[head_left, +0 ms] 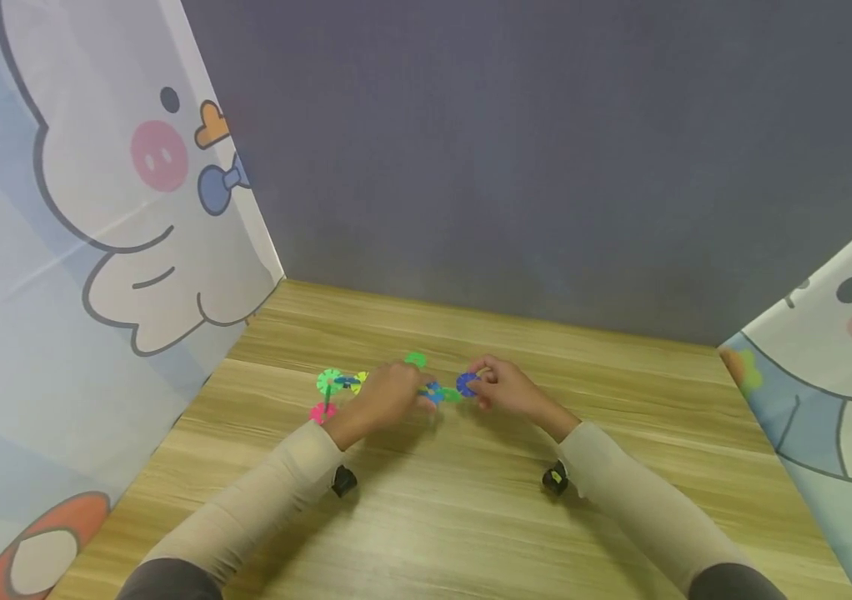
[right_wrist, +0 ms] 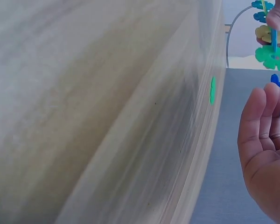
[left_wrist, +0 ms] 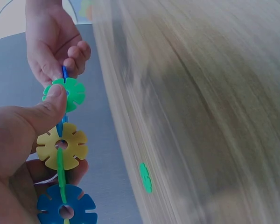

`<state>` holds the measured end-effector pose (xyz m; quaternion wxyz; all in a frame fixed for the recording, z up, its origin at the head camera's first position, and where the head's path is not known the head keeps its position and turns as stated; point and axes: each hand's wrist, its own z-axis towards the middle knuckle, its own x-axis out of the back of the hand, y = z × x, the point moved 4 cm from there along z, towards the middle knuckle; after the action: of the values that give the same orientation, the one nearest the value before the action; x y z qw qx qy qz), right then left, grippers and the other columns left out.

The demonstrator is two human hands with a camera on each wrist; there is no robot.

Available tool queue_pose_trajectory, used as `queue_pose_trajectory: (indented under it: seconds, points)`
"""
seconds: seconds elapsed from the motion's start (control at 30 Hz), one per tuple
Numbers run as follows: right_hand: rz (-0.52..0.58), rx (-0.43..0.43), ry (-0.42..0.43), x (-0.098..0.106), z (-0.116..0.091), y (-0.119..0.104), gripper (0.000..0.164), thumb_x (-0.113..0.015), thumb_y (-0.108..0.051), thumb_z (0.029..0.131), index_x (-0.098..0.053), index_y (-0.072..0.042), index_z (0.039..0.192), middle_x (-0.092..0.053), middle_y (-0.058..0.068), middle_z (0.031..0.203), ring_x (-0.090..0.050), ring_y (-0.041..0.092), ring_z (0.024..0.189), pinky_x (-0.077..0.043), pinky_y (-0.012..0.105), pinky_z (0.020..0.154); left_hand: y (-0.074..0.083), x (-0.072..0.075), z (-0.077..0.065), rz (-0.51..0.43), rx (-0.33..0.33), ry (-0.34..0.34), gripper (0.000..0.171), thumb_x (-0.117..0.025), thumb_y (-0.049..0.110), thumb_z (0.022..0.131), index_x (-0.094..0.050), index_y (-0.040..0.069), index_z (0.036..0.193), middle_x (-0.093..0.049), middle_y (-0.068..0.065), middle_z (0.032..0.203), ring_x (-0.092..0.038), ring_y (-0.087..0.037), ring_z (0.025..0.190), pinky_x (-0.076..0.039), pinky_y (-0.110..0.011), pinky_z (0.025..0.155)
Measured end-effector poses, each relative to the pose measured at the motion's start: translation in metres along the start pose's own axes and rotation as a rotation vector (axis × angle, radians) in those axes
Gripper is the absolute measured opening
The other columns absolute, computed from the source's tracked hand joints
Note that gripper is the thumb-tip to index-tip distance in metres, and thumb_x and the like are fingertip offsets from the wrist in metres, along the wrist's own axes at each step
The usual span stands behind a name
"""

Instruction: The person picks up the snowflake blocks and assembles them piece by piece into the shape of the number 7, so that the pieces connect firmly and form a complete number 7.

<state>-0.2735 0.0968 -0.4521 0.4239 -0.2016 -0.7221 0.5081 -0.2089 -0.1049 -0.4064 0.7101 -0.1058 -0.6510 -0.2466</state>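
My left hand (head_left: pixel 388 396) grips a chain of slotted plastic snowflake discs, thumb laid along its end part. A green disc (left_wrist: pixel 75 95) forms the end nearest my right hand, followed by a yellow disc (left_wrist: pixel 77 149) and a blue disc (left_wrist: pixel 84 205). Past the left hand, the far end shows a light green disc (head_left: pixel 330 381) and a pink disc (head_left: pixel 318 413). Between thumb and fingertips my right hand (head_left: pixel 513 389) pinches a dark blue disc (head_left: pixel 467 384). Its edge points at the green end disc, close beside it. Some middle discs are hidden behind the left hand.
One loose green disc (head_left: pixel 416 359) lies on the wooden table (head_left: pixel 621 400) just beyond the hands. A dark grey panel (head_left: pixel 471 167) rises at the table's back edge. Cloths with cartoon prints (head_left: pixel 111 200) hang at both sides.
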Motion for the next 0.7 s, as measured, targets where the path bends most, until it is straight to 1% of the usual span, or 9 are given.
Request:
queue_pose_trajectory:
  seconds: [0.07, 0.13, 0.3, 0.53, 0.7]
  points:
    - [0.018, -0.004, -0.010, -0.001, -0.002, 0.000, 0.025, -0.062, -0.011, 0.101, -0.056, -0.001, 0.122, -0.064, 0.007, 0.076, -0.062, 0.015, 0.063, -0.057, 0.028, 0.059, -0.001, 0.000, 0.001, 0.010, 0.010, 0.000, 0.050, -0.078, 0.046, 0.084, -0.075, 0.015, 0.123, -0.079, -0.003, 0.102, -0.074, -0.021, 0.084, -0.062, -0.032, 0.063]
    - [0.028, 0.003, -0.022, -0.002, -0.004, 0.000, 0.026, -0.061, -0.011, 0.101, -0.055, 0.001, 0.123, -0.064, 0.008, 0.075, -0.062, 0.015, 0.063, -0.058, 0.030, 0.060, 0.000, 0.000, 0.001, 0.018, 0.014, -0.007, 0.049, -0.077, 0.046, 0.084, -0.074, 0.015, 0.123, -0.079, -0.003, 0.103, -0.074, -0.021, 0.085, -0.062, -0.031, 0.063]
    - [0.059, -0.008, -0.023, -0.003, -0.010, 0.001, 0.027, -0.061, -0.008, 0.101, -0.053, 0.003, 0.125, -0.063, 0.006, 0.074, -0.061, 0.014, 0.062, -0.059, 0.030, 0.061, 0.001, -0.001, 0.002, 0.015, 0.013, -0.021, 0.048, -0.077, 0.045, 0.085, -0.075, 0.016, 0.122, -0.078, -0.003, 0.098, -0.073, -0.021, 0.082, -0.061, -0.032, 0.063]
    - [0.124, -0.024, -0.042, -0.004, -0.013, 0.000, 0.029, -0.059, -0.006, 0.101, -0.051, 0.006, 0.126, -0.063, 0.005, 0.076, -0.062, 0.013, 0.062, -0.060, 0.028, 0.061, 0.000, 0.001, 0.001, 0.009, 0.047, -0.029, 0.048, -0.077, 0.044, 0.087, -0.073, 0.016, 0.125, -0.078, -0.005, 0.107, -0.074, -0.028, 0.094, -0.063, -0.041, 0.074]
    - [0.167, -0.034, -0.061, -0.006, -0.015, 0.002, 0.028, -0.058, -0.006, 0.102, -0.051, 0.005, 0.126, -0.064, 0.013, 0.081, -0.061, 0.011, 0.062, -0.059, 0.026, 0.062, -0.001, 0.000, 0.001, 0.011, 0.045, -0.024, 0.050, -0.076, 0.044, 0.087, -0.072, 0.014, 0.127, -0.078, -0.007, 0.109, -0.074, -0.028, 0.094, -0.064, -0.041, 0.075]
